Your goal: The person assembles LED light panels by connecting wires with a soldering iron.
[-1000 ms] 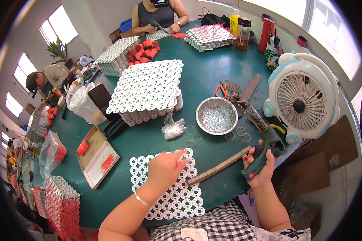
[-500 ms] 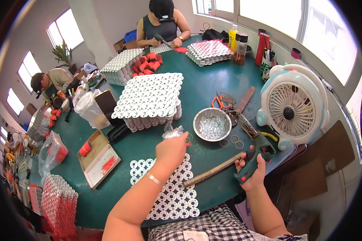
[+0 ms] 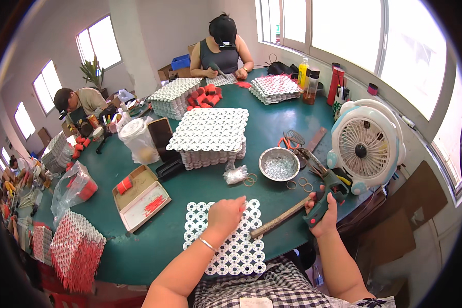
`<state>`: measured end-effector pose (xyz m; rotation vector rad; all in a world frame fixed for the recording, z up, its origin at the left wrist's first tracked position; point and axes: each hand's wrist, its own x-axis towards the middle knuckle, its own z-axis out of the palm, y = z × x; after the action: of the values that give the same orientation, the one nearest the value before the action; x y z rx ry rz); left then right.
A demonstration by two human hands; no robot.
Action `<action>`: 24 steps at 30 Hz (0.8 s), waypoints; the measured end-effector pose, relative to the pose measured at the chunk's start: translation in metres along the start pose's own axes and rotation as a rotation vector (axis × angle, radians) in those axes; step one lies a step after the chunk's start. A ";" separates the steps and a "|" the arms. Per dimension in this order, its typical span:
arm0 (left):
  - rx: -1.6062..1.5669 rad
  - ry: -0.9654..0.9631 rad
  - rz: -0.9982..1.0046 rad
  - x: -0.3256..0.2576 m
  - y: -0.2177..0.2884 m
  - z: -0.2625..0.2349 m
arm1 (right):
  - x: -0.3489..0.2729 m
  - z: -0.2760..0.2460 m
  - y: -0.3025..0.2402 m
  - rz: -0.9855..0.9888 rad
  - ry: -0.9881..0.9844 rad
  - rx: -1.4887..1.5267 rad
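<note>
My left hand [image 3: 224, 217] is closed with its fingertips pinched together, over the upper part of a sheet of white round boards [image 3: 234, 258]. Whatever the fingers hold, if anything, is too small to make out. On the right, my right hand [image 3: 323, 214] grips the handle of a green pistol-shaped soldering gun [image 3: 336, 192], its metal barrel pointing away from me. Beneath it a worn flat strip [image 3: 280, 219] reaches from near that hand to the sheet's right edge. Beyond the sheet lie a small clear plastic bag [image 3: 235, 175] and a metal bowl [image 3: 267, 174] of silvery bits.
A tall stack of white board sheets [image 3: 210, 131] stands beyond my left hand. Left of it sits a shallow box [image 3: 141, 197] with red wires. A white-and-blue fan [image 3: 362, 149] stands right of the bowl. A co-worker [image 3: 222, 51] works across the green table [image 3: 190, 185].
My left hand has come back from beside the small plastic bag to the sheet's upper part. The whole view has shifted; my right hand still grips the soldering gun.
</note>
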<state>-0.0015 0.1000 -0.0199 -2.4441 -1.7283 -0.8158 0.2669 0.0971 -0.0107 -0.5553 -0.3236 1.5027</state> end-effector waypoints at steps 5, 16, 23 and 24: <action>-0.793 -0.046 -0.587 -0.001 -0.021 -0.035 | 0.002 -0.005 0.000 -0.004 -0.028 -0.015; -1.391 0.019 -1.085 -0.066 -0.050 -0.115 | -0.008 0.001 -0.001 -0.008 -0.001 -0.024; -1.631 -0.136 -0.998 -0.075 -0.044 -0.105 | -0.011 -0.006 -0.003 -0.030 0.017 -0.034; -1.634 -0.144 -1.007 -0.074 -0.035 -0.101 | -0.013 -0.006 -0.003 -0.037 0.013 -0.027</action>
<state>-0.0899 0.0163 0.0255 -1.5353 -3.0269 -3.1774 0.2722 0.0836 -0.0121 -0.5776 -0.3430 1.4605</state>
